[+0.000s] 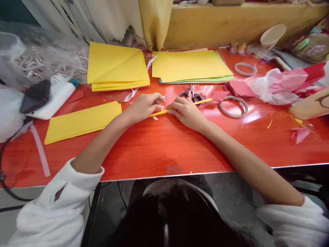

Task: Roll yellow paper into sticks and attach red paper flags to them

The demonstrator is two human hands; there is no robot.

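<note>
A thin, tightly rolled yellow paper stick [204, 102] lies slantwise across the table in front of me. My right hand [186, 111] is closed on its middle, thumb and fingers pinching it from above. Close by on the left, my left hand [146, 106] curls its fingers around the other end of the roll, and a small white scrap [162, 107] shows near its thumb. Another white scrap [155, 118] rests on the table just below. Scissors with black handles [192, 92] lie behind my right hand. What my left fingertips press on is partly hidden.
Yellow paper stacks [118, 65] [190, 65] stand at the back, and folded yellow strips [83, 121] lie left. Tape rolls [233, 106] [245, 69], pink paper pieces [240, 88] and crumpled tissue [275, 84] are right. A phone [36, 96] sits left on the red table [154, 151].
</note>
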